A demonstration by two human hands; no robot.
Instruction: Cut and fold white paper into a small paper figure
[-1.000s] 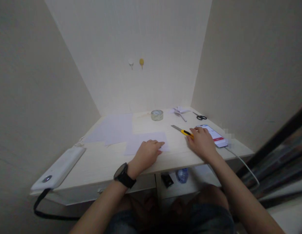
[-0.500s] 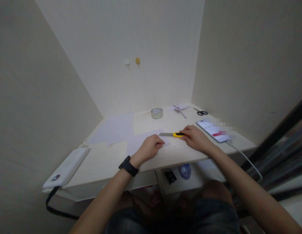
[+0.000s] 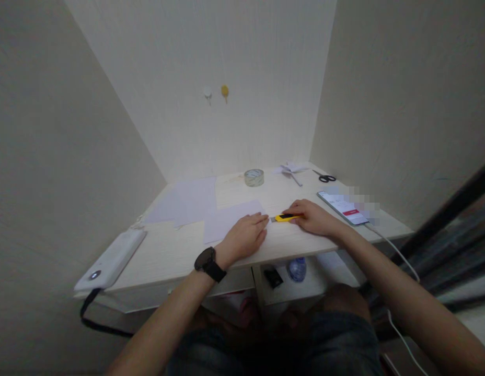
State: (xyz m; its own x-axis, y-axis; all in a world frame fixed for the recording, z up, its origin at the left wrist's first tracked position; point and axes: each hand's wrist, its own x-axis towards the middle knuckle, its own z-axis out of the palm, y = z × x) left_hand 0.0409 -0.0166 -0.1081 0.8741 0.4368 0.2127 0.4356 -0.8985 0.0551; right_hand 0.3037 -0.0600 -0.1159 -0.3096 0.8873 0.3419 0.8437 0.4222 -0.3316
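Observation:
My left hand [image 3: 246, 235] lies flat on a sheet of white paper [image 3: 222, 220], its fingers stretched toward the knife. A dark watch [image 3: 206, 261] is on that wrist. In my right hand [image 3: 311, 216] is a yellow and black utility knife [image 3: 282, 218], held low over the desk with its blade pointing left. Only a short length of blade shows, close to the left fingertips; whether it touches them or the paper I cannot tell.
More white sheets [image 3: 191, 198] lie at the back left. Along the back are a tape roll [image 3: 254, 178], a folded paper pinwheel [image 3: 291, 171] and black-handled scissors [image 3: 325, 178]. A phone [image 3: 342, 208] with a cable lies right, a white device [image 3: 111, 261] left. Below is a shelf with a bottle [image 3: 297, 269].
My left hand has flattened out on the paper, its fingers now straighter and nearer the knife. Less of the blade shows than before. The view has shifted slightly.

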